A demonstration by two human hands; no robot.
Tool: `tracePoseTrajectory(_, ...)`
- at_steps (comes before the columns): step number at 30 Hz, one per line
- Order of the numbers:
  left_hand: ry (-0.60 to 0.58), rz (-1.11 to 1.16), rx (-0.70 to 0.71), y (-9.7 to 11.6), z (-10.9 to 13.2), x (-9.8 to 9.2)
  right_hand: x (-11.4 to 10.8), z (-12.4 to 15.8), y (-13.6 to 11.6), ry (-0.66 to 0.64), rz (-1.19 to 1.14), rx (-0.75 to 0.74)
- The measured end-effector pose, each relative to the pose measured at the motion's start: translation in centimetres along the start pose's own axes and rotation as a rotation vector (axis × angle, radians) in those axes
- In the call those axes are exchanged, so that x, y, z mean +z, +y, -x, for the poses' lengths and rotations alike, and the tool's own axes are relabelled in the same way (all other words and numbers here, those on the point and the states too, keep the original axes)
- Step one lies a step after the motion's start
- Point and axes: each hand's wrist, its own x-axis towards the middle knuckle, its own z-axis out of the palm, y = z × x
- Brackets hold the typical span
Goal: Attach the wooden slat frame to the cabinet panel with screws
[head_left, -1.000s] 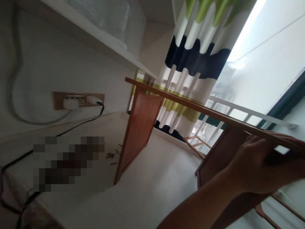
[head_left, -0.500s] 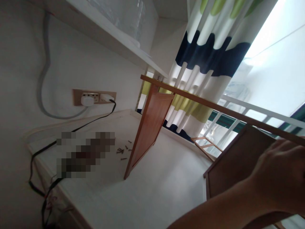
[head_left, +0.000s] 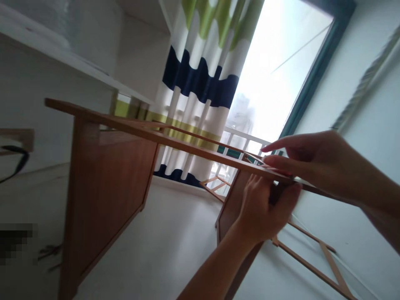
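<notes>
A long thin wooden top board (head_left: 140,132) runs from the left to the right of the view. It rests on two upright brown side panels, a far one (head_left: 106,187) and a near one (head_left: 229,212). My left hand (head_left: 264,210) reaches up under the board at the near panel, fingers curled around the panel's top and thumb up against the board's underside. My right hand (head_left: 312,160) lies on top of the board just above it, fingers stretched out flat and pointing left.
A striped white, blue and green curtain (head_left: 200,79) hangs beside a bright window with a white railing (head_left: 237,135). A thin wooden frame (head_left: 312,258) lies low at the right. Loose screws (head_left: 50,252) lie at the left. A black cable (head_left: 15,162) and a white wall shelf (head_left: 62,54) are at the left.
The view has swung right and closer to the furniture. My right hand has come in and now lies on the board. My left hand has shifted under the board at the near panel.
</notes>
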Motion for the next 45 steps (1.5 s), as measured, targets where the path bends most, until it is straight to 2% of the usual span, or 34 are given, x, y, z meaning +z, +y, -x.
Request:
tracePoseTrajectory(3,0.013,0.037,-0.009,-0.4,0.1,0.4,-0.2,-0.6,-0.3,-0.096,0.018,-0.024)
tracePoseTrajectory(12,0.061,0.035,0.078,-0.8,0.0,0.6,-0.5,-2.3,-0.5,-0.215,-0.011,0.011)
tracePoseTrajectory(18,0.048,0.024,0.093,-1.1,0.0,0.5,-0.7,-2.8,-0.8,-0.275,0.023,0.049)
tracePoseTrajectory(23,0.061,-0.033,0.110,-1.0,-0.2,0.4,-0.7,-3.3,-0.8,-0.294,0.011,0.058)
tracePoseTrajectory(31,0.072,-0.019,0.111,-0.9,-0.4,0.5,-0.8,-3.6,-1.0,-0.324,-0.045,0.137)
tracePoseTrajectory(45,0.060,0.018,0.066,-0.7,-0.4,0.6,-0.5,-3.9,-1.0,-0.362,0.000,0.257)
